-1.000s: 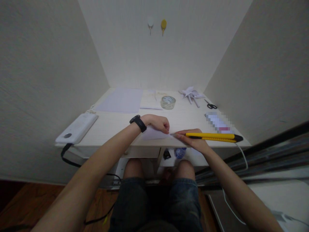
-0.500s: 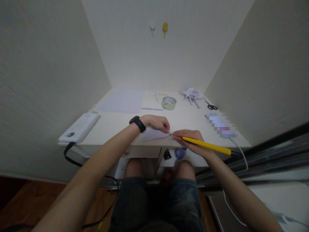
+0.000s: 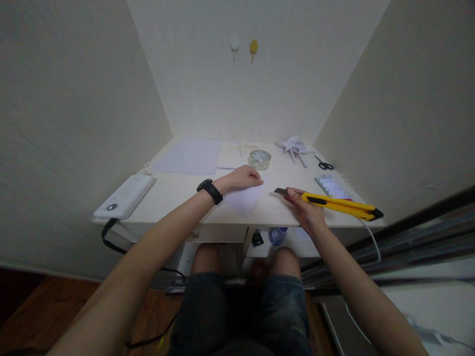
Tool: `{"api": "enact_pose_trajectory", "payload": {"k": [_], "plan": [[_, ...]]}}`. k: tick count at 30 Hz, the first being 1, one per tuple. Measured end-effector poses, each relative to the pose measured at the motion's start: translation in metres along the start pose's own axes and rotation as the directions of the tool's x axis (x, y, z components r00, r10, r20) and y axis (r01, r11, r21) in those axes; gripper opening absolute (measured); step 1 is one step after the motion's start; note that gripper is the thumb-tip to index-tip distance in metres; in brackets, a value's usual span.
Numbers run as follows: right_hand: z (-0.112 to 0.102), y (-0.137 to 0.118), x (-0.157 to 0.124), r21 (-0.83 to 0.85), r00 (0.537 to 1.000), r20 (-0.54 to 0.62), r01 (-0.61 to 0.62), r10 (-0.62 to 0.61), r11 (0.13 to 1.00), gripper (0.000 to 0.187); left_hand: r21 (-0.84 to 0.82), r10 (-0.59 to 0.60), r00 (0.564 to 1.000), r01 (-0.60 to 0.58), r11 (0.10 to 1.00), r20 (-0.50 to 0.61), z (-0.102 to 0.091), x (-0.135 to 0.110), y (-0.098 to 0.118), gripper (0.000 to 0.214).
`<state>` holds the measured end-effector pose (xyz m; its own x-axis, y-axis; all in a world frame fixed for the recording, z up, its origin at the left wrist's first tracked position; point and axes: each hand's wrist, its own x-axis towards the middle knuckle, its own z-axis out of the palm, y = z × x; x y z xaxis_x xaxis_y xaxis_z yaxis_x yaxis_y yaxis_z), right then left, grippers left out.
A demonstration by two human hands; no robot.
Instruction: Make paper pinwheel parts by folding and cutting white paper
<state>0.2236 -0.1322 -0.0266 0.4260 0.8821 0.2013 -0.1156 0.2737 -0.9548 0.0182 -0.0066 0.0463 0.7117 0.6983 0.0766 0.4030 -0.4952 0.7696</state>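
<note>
My left hand (image 3: 245, 177), with a black watch on its wrist, pinches the upper right corner of a folded piece of white paper (image 3: 245, 199) close to the desk's front edge. To its right, my right hand (image 3: 305, 207) grips a yellow utility knife (image 3: 336, 203). The knife's blade sticks out and points left toward the paper, with a gap between them. Behind the left hand stands a roll of clear tape (image 3: 260, 159).
White paper sheets (image 3: 189, 156) lie at the back left of the desk. A paper pinwheel (image 3: 295, 147), scissors (image 3: 325, 163) and a phone (image 3: 334, 187) with a white cable are on the right. A white device (image 3: 126, 197) with a black cord sits at the left edge.
My right hand has drawn back to the right with the knife, which has turned to show its side and blade. My left hand has moved slightly up, and the paper has swung round and shows more of its face.
</note>
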Motion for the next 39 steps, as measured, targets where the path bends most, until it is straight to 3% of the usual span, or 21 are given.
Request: {"api": "enact_pose_trajectory", "payload": {"k": [2,4,10,14,19,25,31,33,35,37,39], "plan": [[0.000,0.001,0.002,0.129,0.999,-0.011,-0.049,0.051,0.990,0.036,-0.082,-0.056,0.986,0.044,0.996,-0.154,-0.001,0.000,0.004,0.021],[0.000,0.000,0.002,0.173,0.995,0.022,-0.099,0.097,0.980,0.036,-0.195,-0.147,0.961,0.102,0.976,-0.232,-0.002,-0.001,0.010,0.020],[-0.002,-0.003,0.003,0.144,0.968,0.189,-0.194,0.165,0.970,0.032,-0.586,-0.426,0.855,0.188,0.788,-0.298,0.012,-0.005,0.020,0.009],[0.001,0.000,0.005,0.106,0.967,0.175,-0.205,0.185,0.973,0.033,-0.678,-0.441,0.862,0.169,0.715,-0.250,0.028,-0.013,0.014,0.014],[0.002,0.000,0.008,0.096,0.974,0.149,-0.186,0.170,0.978,0.034,-0.705,-0.333,0.939,0.178,0.687,-0.087,0.037,-0.028,0.005,0.027],[0.008,0.001,0.010,0.145,0.963,0.184,-0.226,0.198,0.963,0.032,-0.729,-0.391,0.905,0.154,0.667,-0.167,0.040,-0.037,-0.001,0.027],[0.017,-0.004,0.022,0.179,0.957,0.212,-0.236,0.197,0.955,0.029,-0.811,-0.386,0.913,0.122,0.573,-0.135,0.032,-0.048,0.007,0.040],[0.018,-0.007,0.029,0.181,0.954,0.222,-0.244,0.202,0.953,0.027,-0.803,-0.375,0.917,0.121,0.583,-0.134,0.027,-0.053,0.011,0.041],[0.017,-0.009,0.034,0.167,0.948,0.244,-0.248,0.203,0.954,0.025,-0.733,-0.372,0.905,0.107,0.671,-0.208,0.022,-0.056,0.011,0.046],[0.016,-0.009,0.035,0.137,0.934,0.278,-0.269,0.223,0.953,0.024,-0.539,-0.334,0.850,0.071,0.839,-0.408,0.018,-0.059,0.008,0.056],[0.015,-0.007,0.033,0.107,0.913,0.313,-0.307,0.261,0.946,0.024,-0.233,-0.165,0.812,0.037,0.972,-0.560,0.014,-0.059,0.001,0.059]]}}
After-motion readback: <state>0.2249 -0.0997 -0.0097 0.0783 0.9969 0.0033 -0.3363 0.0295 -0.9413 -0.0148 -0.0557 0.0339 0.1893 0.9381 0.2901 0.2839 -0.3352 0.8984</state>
